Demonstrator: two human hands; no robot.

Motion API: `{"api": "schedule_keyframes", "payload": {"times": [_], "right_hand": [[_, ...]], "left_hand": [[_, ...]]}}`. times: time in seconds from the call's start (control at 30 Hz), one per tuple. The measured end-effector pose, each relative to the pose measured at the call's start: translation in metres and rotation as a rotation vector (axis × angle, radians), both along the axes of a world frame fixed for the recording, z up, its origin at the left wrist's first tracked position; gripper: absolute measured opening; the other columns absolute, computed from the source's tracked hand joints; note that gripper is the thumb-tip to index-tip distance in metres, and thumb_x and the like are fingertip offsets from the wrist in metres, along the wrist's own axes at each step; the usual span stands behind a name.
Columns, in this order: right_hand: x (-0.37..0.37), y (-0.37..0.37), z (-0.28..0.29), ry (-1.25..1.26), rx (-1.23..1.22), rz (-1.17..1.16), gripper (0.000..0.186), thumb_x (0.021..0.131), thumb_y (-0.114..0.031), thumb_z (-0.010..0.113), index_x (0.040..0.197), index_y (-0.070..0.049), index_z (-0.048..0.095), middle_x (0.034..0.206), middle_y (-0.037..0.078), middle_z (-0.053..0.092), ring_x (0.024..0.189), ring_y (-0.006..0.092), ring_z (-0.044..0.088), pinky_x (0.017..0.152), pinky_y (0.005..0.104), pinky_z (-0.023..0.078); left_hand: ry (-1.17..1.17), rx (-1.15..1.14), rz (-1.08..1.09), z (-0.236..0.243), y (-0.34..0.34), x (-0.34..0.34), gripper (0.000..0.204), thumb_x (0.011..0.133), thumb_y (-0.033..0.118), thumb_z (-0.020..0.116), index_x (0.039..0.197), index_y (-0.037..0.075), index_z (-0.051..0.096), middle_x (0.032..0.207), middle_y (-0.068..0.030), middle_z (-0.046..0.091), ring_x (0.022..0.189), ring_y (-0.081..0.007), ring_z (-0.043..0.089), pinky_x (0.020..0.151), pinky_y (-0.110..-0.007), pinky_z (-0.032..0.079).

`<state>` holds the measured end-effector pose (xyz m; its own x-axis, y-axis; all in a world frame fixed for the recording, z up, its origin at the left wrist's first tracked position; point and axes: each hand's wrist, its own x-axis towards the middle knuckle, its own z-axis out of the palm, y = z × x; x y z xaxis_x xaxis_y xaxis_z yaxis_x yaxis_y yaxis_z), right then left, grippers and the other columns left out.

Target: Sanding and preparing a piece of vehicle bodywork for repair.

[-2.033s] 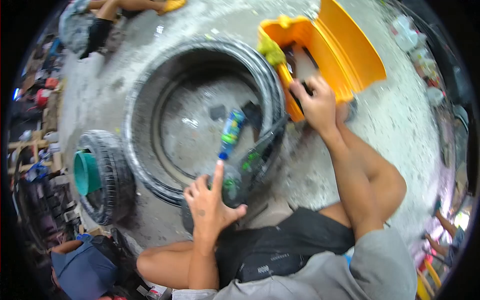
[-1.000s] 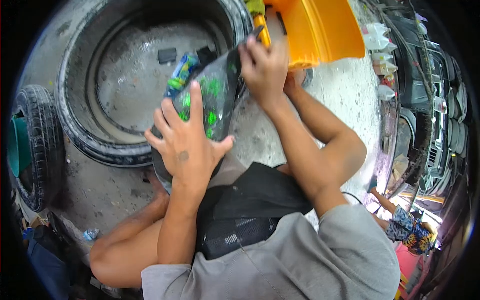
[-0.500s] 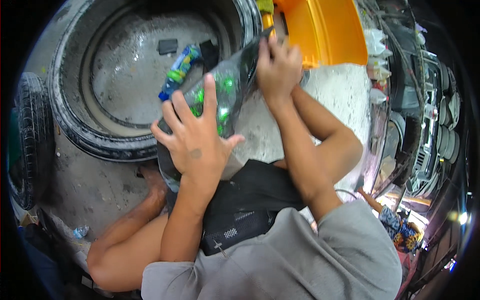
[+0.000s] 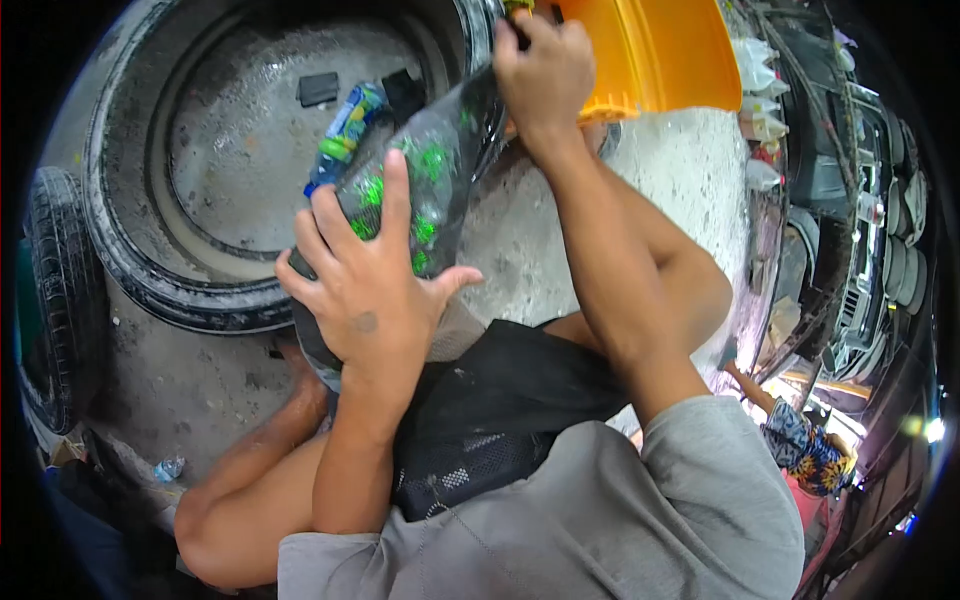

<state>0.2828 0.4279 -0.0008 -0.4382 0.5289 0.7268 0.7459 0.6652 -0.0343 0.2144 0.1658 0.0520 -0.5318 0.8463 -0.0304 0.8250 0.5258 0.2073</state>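
My left hand (image 4: 358, 265) lies spread on a long, glossy dark grey piece (image 4: 435, 195) with bright green patches. Its fingers are apart and the thumb sticks out to the right. This piece slants from my lap up to the right, its near end on my lap and its narrow far end partly behind my right hand (image 4: 545, 75). The fingers of my right hand are curled closed at that far end; what they hold is hidden. Left of the piece, a plastic bottle (image 4: 345, 135) with a blue and green label lies in a round black tyre-like basin (image 4: 130, 265).
Two dark flat pieces lie in the basin: a rectangle (image 4: 318, 89) and another (image 4: 403, 93) beside the bottle. An orange plastic container (image 4: 660, 55) stands at the far right. A tyre (image 4: 65, 300) is at the left. Another person's patterned clothing (image 4: 810, 450) shows at the right.
My right hand has moved up and slightly left along the far end of the dark piece. The left hand has shifted a little left and down in the picture, still spread on it.
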Motion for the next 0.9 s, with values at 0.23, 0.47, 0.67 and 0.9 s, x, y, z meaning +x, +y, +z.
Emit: {"api": "schedule_keyframes", "payload": {"times": [0.23,0.47,0.67,0.9], "right_hand": [[0.041,-0.024,-0.028,0.03,-0.092,0.122,0.024,0.086,-0.032,0.083,0.097,-0.011,0.081,0.081,0.017,0.061,0.075,0.0339,0.062,0.066,0.0451,0.048],[0.084,0.21,-0.067,-0.296,-0.481,-0.281,0.038,0.096,-0.04,0.07,0.094,-0.003,0.079,0.092,0.018,0.077,0.082,0.0358,0.072,0.07,0.0456,0.054],[0.093,0.217,-0.131,-1.034,-0.773,-0.377,0.034,0.089,-0.039,0.078,0.111,-0.014,0.082,0.132,0.011,0.075,0.123,0.0302,0.071,0.089,0.05,0.057],[0.096,0.211,-0.137,-0.714,-1.339,0.048,0.032,0.089,-0.029,0.079,0.105,-0.001,0.081,0.082,0.01,0.076,0.07,0.0183,0.068,0.068,0.0363,0.056]], "left_hand": [[0.013,-0.012,-0.049,-0.011,0.006,0.003,0.131,0.05,0.088,0.074,0.165,0.035,0.04,0.142,-0.0227,0.049,0.129,-0.044,0.05,0.101,-0.065,0.042],[0.03,0.031,-0.03,-0.004,0.003,-0.005,0.129,0.051,0.092,0.071,0.162,0.031,0.047,0.141,-0.024,0.049,0.128,-0.0448,0.05,0.104,-0.063,0.04],[0.07,-0.036,-0.02,-0.001,-0.005,-0.006,0.132,0.049,0.093,0.072,0.16,0.024,0.052,0.143,-0.025,0.051,0.13,-0.0453,0.051,0.108,-0.062,0.039],[0.038,0.074,-0.045,-0.009,-0.001,-0.003,0.131,0.047,0.088,0.079,0.159,0.024,0.052,0.143,-0.0245,0.052,0.129,-0.0457,0.052,0.107,-0.06,0.04]]}}
